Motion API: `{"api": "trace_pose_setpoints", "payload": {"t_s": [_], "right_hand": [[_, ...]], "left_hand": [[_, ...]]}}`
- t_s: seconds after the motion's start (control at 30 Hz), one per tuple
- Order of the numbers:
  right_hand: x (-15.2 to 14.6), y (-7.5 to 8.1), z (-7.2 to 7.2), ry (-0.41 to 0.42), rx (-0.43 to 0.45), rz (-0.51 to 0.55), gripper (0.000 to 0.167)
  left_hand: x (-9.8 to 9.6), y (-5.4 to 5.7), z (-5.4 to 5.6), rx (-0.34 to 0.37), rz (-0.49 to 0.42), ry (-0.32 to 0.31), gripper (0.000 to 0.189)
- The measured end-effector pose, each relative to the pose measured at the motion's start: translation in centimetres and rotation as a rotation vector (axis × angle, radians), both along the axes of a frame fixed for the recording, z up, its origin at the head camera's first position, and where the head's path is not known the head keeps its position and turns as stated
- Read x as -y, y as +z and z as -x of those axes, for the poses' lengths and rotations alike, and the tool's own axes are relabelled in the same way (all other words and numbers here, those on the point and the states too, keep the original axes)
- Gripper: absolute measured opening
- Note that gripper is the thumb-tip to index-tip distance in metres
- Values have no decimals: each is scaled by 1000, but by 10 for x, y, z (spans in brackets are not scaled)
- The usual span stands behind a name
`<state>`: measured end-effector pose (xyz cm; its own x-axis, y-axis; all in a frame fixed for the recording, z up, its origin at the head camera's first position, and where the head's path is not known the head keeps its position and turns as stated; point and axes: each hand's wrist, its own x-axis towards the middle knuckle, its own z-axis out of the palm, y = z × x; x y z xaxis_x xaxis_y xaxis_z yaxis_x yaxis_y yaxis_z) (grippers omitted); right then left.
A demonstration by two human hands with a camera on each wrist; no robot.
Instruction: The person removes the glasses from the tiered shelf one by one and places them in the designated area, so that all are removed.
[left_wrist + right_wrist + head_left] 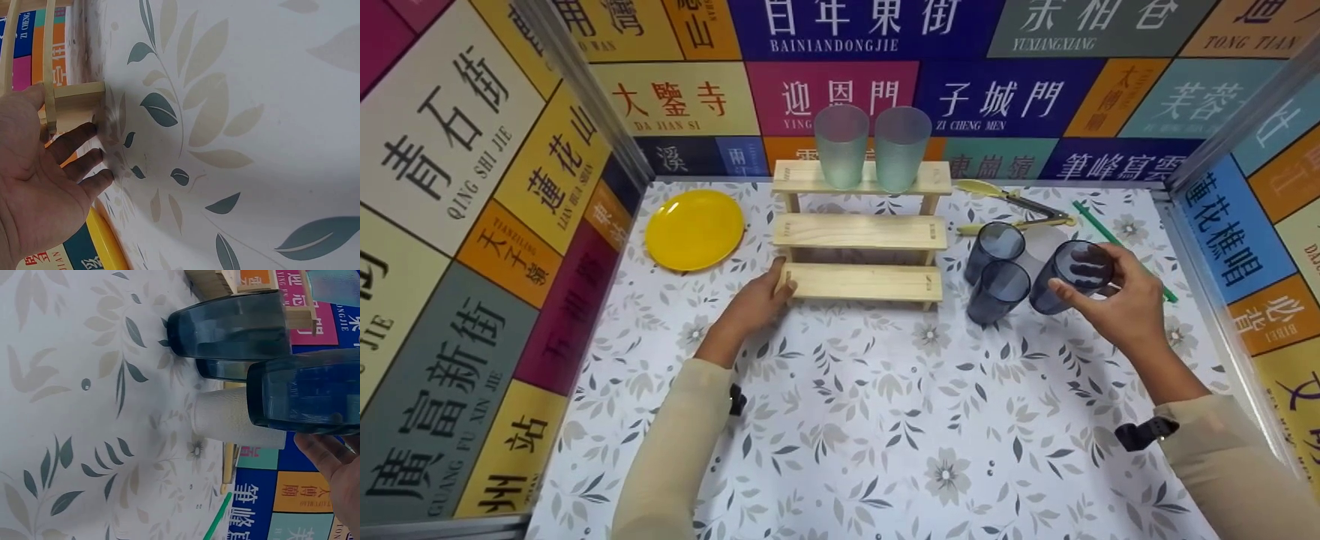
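**Both arms reach forward, both hands gripping**

The left arm [671, 450], sleeved in beige, slants forward and inward, bare at the left wrist [718, 346]. The left hand [761, 300] grips between thumb [785, 291] and forefinger; in the left wrist view its palm [36, 188] shows, and the other three fingers [73, 143] extend, slightly spread. The right arm [1226, 450], in the same beige, angles up and inward from the lower right corner to a bare right wrist [1177, 382]. The right hand [1132, 300] holds a wide, rounded grip, thumb on the inner side, fingers opposite. The hands are well apart.
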<state>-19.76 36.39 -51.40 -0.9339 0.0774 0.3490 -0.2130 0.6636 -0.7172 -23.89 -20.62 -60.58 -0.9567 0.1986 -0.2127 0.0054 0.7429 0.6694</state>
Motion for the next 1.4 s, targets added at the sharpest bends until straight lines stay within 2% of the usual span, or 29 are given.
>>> {"api": "trace_pose_setpoints", "payload": {"t_s": [0.37, 0.67, 0.93, 1.4], "right_hand": [[0, -23, -4, -29, 80, -26, 80], [0, -38, -4, -30, 138, -20, 84], [-2, -52, -5, -29, 190, -30, 88], [-5, -62, -3, -1, 272, -2, 94]], "left_hand": [[0, -3, 0, 19, -13, 6, 77], [0, -1, -1, -29, -4, -35, 76], [0, -3, 1, -7, 25, -29, 76], [3, -3, 2, -8, 17, -28, 77]]}}
